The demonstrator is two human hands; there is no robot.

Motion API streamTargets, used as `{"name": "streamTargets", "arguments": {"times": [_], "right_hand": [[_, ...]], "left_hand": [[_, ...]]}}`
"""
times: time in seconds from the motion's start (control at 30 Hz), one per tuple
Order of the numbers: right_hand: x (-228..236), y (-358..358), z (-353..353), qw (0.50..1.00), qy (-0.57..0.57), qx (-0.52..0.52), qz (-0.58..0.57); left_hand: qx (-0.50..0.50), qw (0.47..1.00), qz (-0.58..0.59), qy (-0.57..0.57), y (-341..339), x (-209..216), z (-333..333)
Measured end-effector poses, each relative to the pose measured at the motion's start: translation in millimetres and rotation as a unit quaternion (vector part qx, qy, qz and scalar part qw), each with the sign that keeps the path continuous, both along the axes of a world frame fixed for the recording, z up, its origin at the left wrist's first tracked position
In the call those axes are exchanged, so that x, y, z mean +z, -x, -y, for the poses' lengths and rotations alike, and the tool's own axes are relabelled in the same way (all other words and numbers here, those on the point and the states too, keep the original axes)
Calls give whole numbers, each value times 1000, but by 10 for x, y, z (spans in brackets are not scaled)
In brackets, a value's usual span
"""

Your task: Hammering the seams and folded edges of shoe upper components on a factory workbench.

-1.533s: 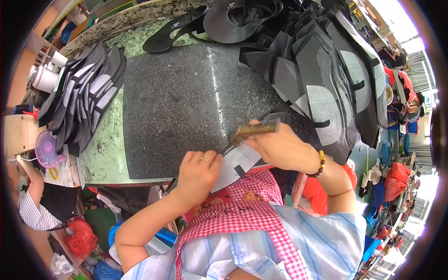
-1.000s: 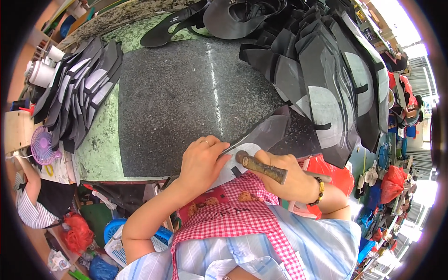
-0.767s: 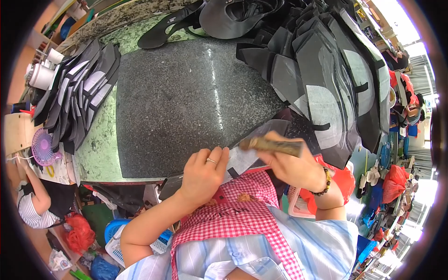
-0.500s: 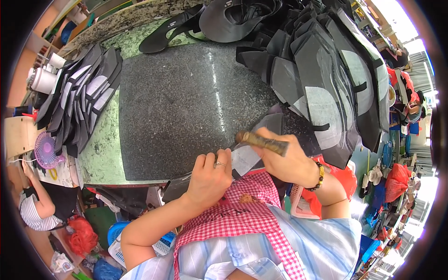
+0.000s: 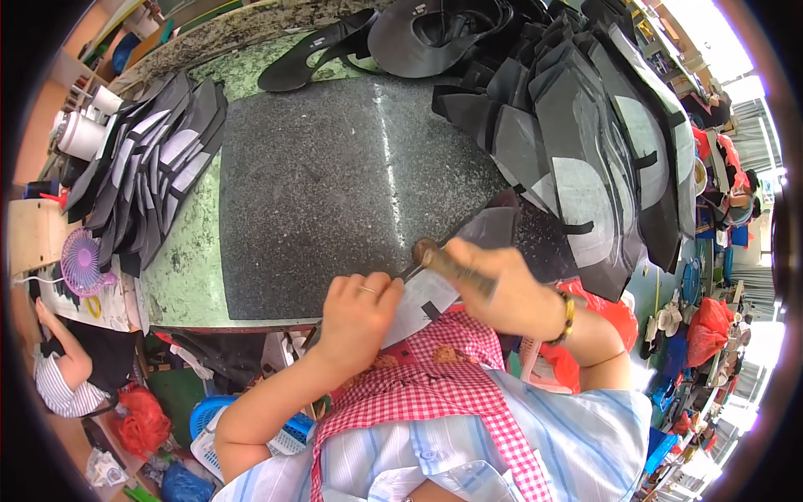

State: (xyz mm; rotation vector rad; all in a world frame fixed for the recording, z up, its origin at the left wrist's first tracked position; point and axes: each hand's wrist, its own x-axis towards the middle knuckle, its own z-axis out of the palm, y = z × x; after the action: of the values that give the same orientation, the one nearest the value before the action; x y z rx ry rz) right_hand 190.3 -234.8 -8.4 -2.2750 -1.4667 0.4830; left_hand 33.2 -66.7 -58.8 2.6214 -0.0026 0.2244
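A dark, flexible cut piece with a pale grey patch (image 5: 412,316) and a small black tab lies slanting over the table's near edge. My left hand (image 5: 358,322) has its fingers curled on the piece's left part, gripping it near its edge. My right hand (image 5: 506,297) is wrapped round the handle of a short, worn hammer (image 5: 456,272). The hammer's brown head is just beyond my left fingers, over the far edge of the piece. Whether it touches the piece I cannot tell.
A speckled dark mat (image 5: 305,201) covers the green worktable (image 5: 188,284). Heaped black cut pieces (image 5: 548,109) stand at right, a smaller stack (image 5: 155,167) at left. Black curved pieces (image 5: 418,50) lie at the back. A purple fan (image 5: 82,262) and another person's arm (image 5: 71,347) are at far left.
My left hand has shifted slightly left, and more of the grey patch and its black tab shows. The hammer has tilted, its handle end now lower, and my right hand has come down a little.
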Motion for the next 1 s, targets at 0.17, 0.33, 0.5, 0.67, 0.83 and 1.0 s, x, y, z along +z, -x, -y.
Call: {"name": "streamTargets", "arguments": {"times": [0.17, 0.33, 0.5, 0.67, 0.83, 1.0], "right_hand": [[89, -22, -53, 995, -98, 24, -26], [135, -137, -101, 987, 58, 140, 52], [68, 46, -67, 995, -12, 90, 31], [55, -103, 63, 995, -63, -80, -23], [-65, -130, 169, 997, 15, -1, 73], [99, -114, 10, 996, -71, -23, -38]], "left_hand": [[-10, 986, 47, -160, 46, 9, 131], [-22, 984, 31, -172, 41, 3, 120], [9, 1000, 22, 20, -5, -50, 71], [-14, 997, 77, 26, -403, -137, 81], [-16, 991, -30, 127, -349, -13, -102], [-60, 991, 73, -95, -267, 10, -16]]}}
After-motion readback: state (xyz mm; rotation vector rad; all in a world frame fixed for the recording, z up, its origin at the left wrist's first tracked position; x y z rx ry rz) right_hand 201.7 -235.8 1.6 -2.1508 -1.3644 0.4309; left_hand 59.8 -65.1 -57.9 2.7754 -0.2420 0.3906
